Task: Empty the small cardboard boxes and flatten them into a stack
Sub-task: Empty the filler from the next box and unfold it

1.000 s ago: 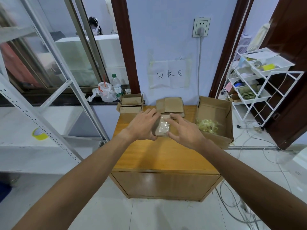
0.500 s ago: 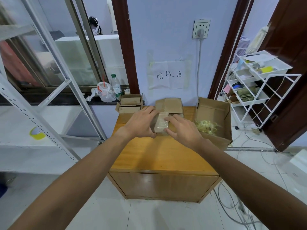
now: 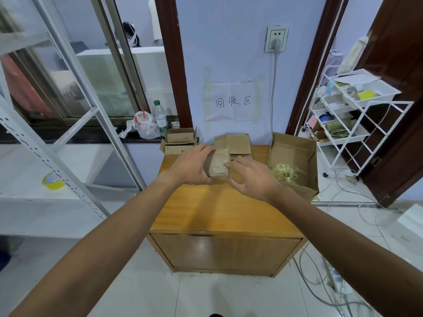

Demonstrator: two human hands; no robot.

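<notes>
Holding a small cardboard box over the far middle of the tabletop.
The left hand grips its left side, fingers curled round. The right hand sets a thumb on its near right edge; whether those fingers close beneath, I cannot tell. It is probably light, stiff card under slick tape, best taken by the side walls. Its long axis runs away from the person, taped face up.

A white paper sheet taped to the pale wall behind the wooden cabinet carries 3 handwritten Chinese characters in dark ink: 回收区. The label on the green-capped plastic bottle is too small to read.
</notes>
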